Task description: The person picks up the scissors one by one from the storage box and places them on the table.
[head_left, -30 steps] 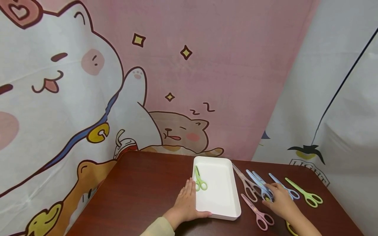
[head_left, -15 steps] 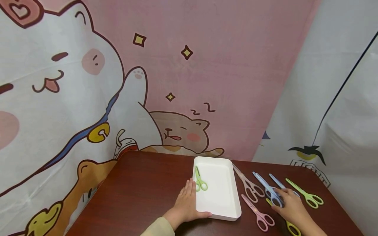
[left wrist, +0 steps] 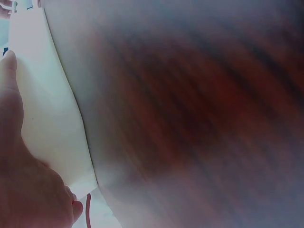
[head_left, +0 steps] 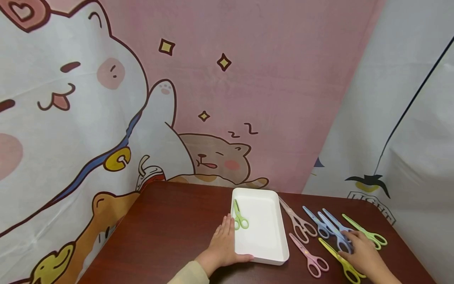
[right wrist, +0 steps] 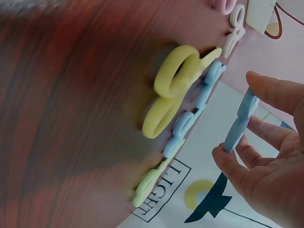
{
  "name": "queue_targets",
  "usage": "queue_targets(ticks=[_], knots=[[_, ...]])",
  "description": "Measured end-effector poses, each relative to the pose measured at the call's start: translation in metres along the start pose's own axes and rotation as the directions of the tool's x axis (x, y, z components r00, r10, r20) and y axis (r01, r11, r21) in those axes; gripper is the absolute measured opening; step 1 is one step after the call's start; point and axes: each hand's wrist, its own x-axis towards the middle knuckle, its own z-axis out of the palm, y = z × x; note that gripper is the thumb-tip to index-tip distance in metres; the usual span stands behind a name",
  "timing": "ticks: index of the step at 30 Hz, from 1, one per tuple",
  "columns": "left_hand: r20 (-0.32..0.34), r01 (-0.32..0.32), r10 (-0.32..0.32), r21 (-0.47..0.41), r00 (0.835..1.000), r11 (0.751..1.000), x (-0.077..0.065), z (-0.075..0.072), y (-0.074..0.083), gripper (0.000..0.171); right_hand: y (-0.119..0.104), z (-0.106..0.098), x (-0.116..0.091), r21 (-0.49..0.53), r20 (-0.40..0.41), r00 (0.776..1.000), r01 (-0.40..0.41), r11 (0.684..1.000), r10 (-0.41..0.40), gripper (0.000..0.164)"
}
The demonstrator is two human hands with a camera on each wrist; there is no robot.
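My left hand (head_left: 220, 246) rests against the left side of a white tray (head_left: 285, 248), fingers straight and thumb along the near edge. In the left wrist view, the thumb (left wrist: 10, 95) lies against the tray's pale wall (left wrist: 52, 104). Inside the tray are small light green scissors (head_left: 242, 221). My right hand (head_left: 365, 250) pinches blue scissors by their finger loops (head_left: 345, 243), blades pointing away. The right wrist view shows these blue scissors (right wrist: 241, 118) raised off the table between thumb and fingers.
Around the right hand lie yellow scissors (head_left: 341, 258), two other blue scissors (head_left: 313, 217) and lime green scissors (head_left: 365, 232). Pink scissors (head_left: 307, 253) and pale beige-pink scissors (head_left: 297, 221) lie beside the tray. A printed cloth (head_left: 283, 98) hangs behind the dark wooden table (head_left: 170, 225).
My right hand has moved right with the blue scissors, away from the blue pair they overlapped. More of the yellow scissors now shows. The left hand and tray have stayed put.
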Motion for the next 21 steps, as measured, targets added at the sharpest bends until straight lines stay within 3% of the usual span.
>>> queue_targets(ticks=[21], knots=[[0.009,-0.011,0.011,-0.019,1.000,1.000,-0.001,-0.009,0.003,0.135,0.028,-0.001,-0.006,-0.029,0.016,0.999,-0.032,0.999,0.032,0.077]])
